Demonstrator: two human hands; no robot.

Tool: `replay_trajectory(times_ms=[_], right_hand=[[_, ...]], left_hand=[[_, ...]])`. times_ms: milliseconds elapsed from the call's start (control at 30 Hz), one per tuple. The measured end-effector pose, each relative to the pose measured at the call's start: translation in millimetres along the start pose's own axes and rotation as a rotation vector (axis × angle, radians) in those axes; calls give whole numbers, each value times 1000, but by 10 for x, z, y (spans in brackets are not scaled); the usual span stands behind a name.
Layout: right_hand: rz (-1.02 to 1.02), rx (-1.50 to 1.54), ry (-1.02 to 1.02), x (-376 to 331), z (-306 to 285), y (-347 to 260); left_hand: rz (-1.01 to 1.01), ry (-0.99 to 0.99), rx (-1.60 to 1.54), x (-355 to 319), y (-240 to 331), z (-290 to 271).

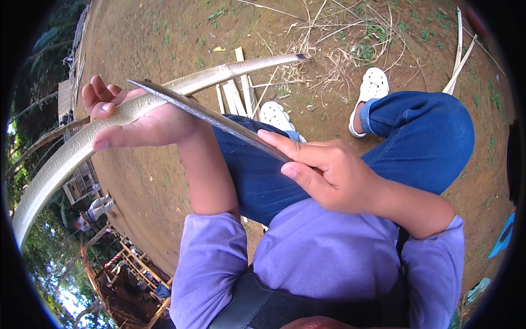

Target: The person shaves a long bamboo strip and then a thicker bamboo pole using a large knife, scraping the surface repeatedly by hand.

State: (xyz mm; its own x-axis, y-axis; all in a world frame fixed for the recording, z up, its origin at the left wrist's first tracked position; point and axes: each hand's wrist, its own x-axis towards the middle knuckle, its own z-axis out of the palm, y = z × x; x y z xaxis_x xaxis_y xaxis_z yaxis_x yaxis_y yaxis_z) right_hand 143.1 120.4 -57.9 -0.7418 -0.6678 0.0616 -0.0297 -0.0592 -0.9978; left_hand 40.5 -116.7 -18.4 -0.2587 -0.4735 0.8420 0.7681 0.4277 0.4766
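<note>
A long, pale split bamboo strip (203, 80) curves across the view from the lower left rim to its dark end near the upper middle. My left hand (156, 123) supports it palm up, thumb along the near side and fingers loosely curled behind. Over the strip, just past my left wrist, crosses a long grey machete blade (219, 120), its pointed tip up and left. My right hand (337, 175) grips it at the near end, index finger stretched along the blade; the handle is hidden in my fist.
Flat bamboo slats (234, 97) lie on the dirt ground (181, 33) by my left shoe (275, 116). Beyond are tangled thin shavings (378, 35), with more strips (459, 60) at far right. A person (96, 213) and a wooden structure (139, 263) are at left.
</note>
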Motion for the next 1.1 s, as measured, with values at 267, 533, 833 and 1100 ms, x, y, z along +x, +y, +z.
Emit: replay_trajectory(times_ms=[267, 533, 833, 1100], right_hand=[[103, 114, 12, -25, -39, -99], [195, 222, -28, -94, 22, -187], [88, -34, -77, -136, -37, -579], [-396, -196, -53, -95, 109, -1177]], left_hand=[[-20, -53, -126, 198, 118, 69], [207, -268, -328, 2118, 805, -623], [6, -472, -493, 1973, 1332, -480], [28, -325, -452, 1812, 1506, -264]])
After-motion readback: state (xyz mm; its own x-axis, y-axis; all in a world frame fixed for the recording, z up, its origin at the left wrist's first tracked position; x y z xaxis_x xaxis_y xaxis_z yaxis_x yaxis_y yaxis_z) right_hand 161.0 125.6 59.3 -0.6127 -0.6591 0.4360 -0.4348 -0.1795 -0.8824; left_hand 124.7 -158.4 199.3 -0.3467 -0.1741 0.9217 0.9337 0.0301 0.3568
